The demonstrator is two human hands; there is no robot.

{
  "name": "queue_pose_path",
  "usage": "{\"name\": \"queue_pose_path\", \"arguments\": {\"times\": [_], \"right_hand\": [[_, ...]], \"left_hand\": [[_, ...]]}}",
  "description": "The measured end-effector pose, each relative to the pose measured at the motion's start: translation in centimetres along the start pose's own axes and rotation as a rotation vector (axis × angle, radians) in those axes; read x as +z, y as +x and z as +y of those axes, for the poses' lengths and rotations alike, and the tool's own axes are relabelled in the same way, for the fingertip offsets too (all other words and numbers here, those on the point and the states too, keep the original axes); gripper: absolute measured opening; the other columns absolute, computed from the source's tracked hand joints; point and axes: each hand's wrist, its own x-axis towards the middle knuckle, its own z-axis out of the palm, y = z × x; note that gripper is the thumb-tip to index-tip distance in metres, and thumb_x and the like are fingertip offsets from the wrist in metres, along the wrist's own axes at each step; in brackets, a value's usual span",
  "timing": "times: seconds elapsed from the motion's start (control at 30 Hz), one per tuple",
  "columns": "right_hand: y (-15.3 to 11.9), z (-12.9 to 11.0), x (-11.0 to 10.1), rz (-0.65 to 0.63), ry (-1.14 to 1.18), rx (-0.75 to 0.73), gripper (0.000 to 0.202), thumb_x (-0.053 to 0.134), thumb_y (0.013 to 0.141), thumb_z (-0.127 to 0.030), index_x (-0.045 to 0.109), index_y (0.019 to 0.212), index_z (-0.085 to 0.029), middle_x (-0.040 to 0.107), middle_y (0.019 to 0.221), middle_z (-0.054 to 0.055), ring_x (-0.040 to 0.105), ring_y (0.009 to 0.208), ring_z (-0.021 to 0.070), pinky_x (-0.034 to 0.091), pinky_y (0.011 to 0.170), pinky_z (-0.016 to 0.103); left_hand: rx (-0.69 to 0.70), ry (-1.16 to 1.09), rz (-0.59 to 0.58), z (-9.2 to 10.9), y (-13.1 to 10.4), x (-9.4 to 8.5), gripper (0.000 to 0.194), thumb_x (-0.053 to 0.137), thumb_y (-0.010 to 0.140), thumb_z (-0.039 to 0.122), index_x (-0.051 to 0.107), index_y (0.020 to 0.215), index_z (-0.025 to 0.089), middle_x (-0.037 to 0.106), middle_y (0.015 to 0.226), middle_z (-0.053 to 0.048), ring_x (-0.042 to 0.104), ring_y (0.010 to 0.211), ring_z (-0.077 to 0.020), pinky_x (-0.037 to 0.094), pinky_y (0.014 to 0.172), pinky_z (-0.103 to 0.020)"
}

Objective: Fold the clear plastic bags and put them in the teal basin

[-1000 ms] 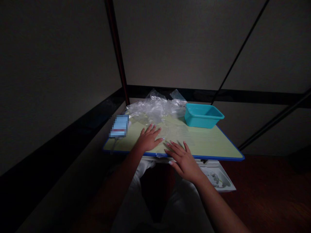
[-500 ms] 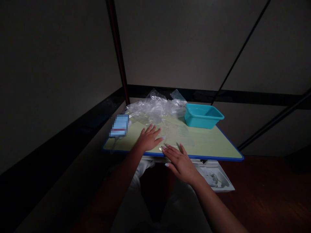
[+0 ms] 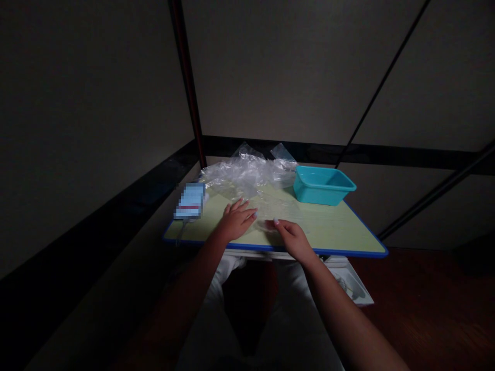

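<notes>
A clear plastic bag (image 3: 284, 208) lies flat on the pale yellow tabletop, its outline faint. My left hand (image 3: 235, 221) rests palm down at the bag's left side, fingers stretched forward. At the bag's near edge, my right hand (image 3: 293, 238) is closed in a pinch, thumb on top, and the film lifts slightly at the fingertips. Behind both hands, a loose heap of crumpled clear plastic bags (image 3: 247, 170) covers the back left of the table.
A teal plastic basin (image 3: 320, 195) stands at the back right of the blue-edged table (image 3: 348, 237). On the left is a blurred-out, phone-like object (image 3: 190, 201) with a cable. Below the tabletop, an open white drawer (image 3: 358, 288) juts out to the right. Walls close in behind and left.
My right hand has moved forward from the table's front edge onto the bag, and its flat fingers have closed on the near edge. The left hand has barely moved; its thumb sits slightly higher.
</notes>
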Motion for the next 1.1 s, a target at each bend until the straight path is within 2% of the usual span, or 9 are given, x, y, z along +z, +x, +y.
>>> {"name": "queue_pose_path", "arguments": {"times": [0.07, 0.17, 0.27, 0.37, 0.47, 0.63, 0.77, 0.93, 1.1], "right_hand": [[0.8, 0.4, -0.1, 0.021, 0.01, 0.002, 0.049, 0.042, 0.088, -0.053, 0.072, 0.092, -0.016, 0.073, 0.087, 0.005, 0.065, 0.091, 0.0253, 0.045, 0.088, 0.039], [1.5, 0.9, -0.1, 0.033, 0.005, -0.005, 0.047, 0.042, 0.088, -0.051, 0.072, 0.092, -0.015, 0.073, 0.092, 0.007, 0.065, 0.09, 0.0248, 0.046, 0.086, 0.038], [1.7, 1.2, 0.0, 0.023, -0.08, -0.033, 0.045, 0.04, 0.089, -0.048, 0.071, 0.092, -0.015, 0.072, 0.094, 0.008, 0.065, 0.089, 0.0239, 0.047, 0.083, 0.036], [1.4, 1.3, 0.0, 0.045, -0.205, -0.079, 0.04, 0.039, 0.091, -0.044, 0.07, 0.096, -0.017, 0.071, 0.096, 0.007, 0.064, 0.09, 0.0227, 0.047, 0.081, 0.034], [0.8, 1.7, -0.4, 0.104, -0.324, -0.139, 0.035, 0.041, 0.091, -0.039, 0.067, 0.102, -0.019, 0.07, 0.102, 0.008, 0.062, 0.096, 0.0225, 0.046, 0.085, 0.034], [-0.7, 2.1, -1.5, 0.177, -0.467, -0.242, 0.031, 0.042, 0.091, -0.032, 0.062, 0.111, -0.018, 0.066, 0.108, 0.01, 0.059, 0.101, 0.0231, 0.044, 0.089, 0.039], [-2.2, 1.8, -2.1, 0.117, -0.578, -0.329, 0.029, 0.043, 0.09, -0.026, 0.059, 0.113, -0.019, 0.065, 0.107, 0.009, 0.056, 0.102, 0.0228, 0.04, 0.092, 0.041], [-4.2, 1.6, -1.7, 0.054, -0.636, -0.334, 0.03, 0.044, 0.09, -0.024, 0.056, 0.117, -0.021, 0.063, 0.111, 0.008, 0.054, 0.106, 0.0221, 0.032, 0.099, 0.045], [-5.2, 1.6, -1.2, 0.047, -0.694, -0.346, 0.038, 0.046, 0.089, -0.026, 0.05, 0.127, -0.022, 0.057, 0.124, 0.01, 0.048, 0.116, 0.0225, 0.026, 0.104, 0.047]], "left_hand": [[0.029, 0.007, -0.003, 0.0, 0.0, 0.0, 0.048, 0.033, 0.09, 0.057, 0.05, 0.129, 0.035, 0.038, 0.145, -0.002, 0.019, 0.139, -0.0254, 0.017, 0.108, -0.053], [0.059, 0.017, -0.012, 0.0, 0.0, 0.0, 0.063, 0.045, 0.079, 0.068, 0.048, 0.131, 0.033, 0.037, 0.145, -0.005, 0.018, 0.138, -0.0284, 0.016, 0.109, -0.053], [0.069, 0.026, -0.035, -0.1, 0.0, 0.0, 0.078, 0.052, 0.068, 0.075, 0.046, 0.133, 0.032, 0.035, 0.146, -0.007, 0.017, 0.138, -0.0311, 0.016, 0.108, -0.055], [0.073, 0.026, -0.041, -0.2, 0.0, 0.2, 0.083, 0.055, 0.064, 0.077, 0.046, 0.133, 0.031, 0.034, 0.147, -0.008, 0.016, 0.139, -0.0318, 0.016, 0.108, -0.055], [0.073, 0.022, -0.026, -0.3, -0.1, 0.3, 0.081, 0.056, 0.065, 0.075, 0.047, 0.132, 0.031, 0.035, 0.146, -0.007, 0.016, 0.139, -0.0315, 0.016, 0.109, -0.054], [0.069, 0.022, 0.01, -0.3, -0.1, 0.5, 0.068, 0.049, 0.075, 0.069, 0.049, 0.13, 0.03, 0.038, 0.144, -0.006, 0.019, 0.138, -0.0297, 0.018, 0.109, -0.05], [0.059, 0.029, 0.025, -0.3, 0.0, 0.6, 0.062, 0.048, 0.079, 0.065, 0.05, 0.13, 0.029, 0.041, 0.142, -0.007, 0.022, 0.137, -0.0287, 0.02, 0.109, -0.048], [0.051, 0.025, 0.03, -0.3, -0.1, 0.6, 0.061, 0.048, 0.08, 0.064, 0.05, 0.13, 0.029, 0.042, 0.142, -0.007, 0.022, 0.137, -0.0289, 0.02, 0.11, -0.047], [0.042, 0.042, 0.024, -0.3, 0.0, 0.6, 0.063, 0.051, 0.079, 0.063, 0.048, 0.131, 0.029, 0.04, 0.144, -0.006, 0.021, 0.137, -0.0293, 0.02, 0.11, -0.048]]}}
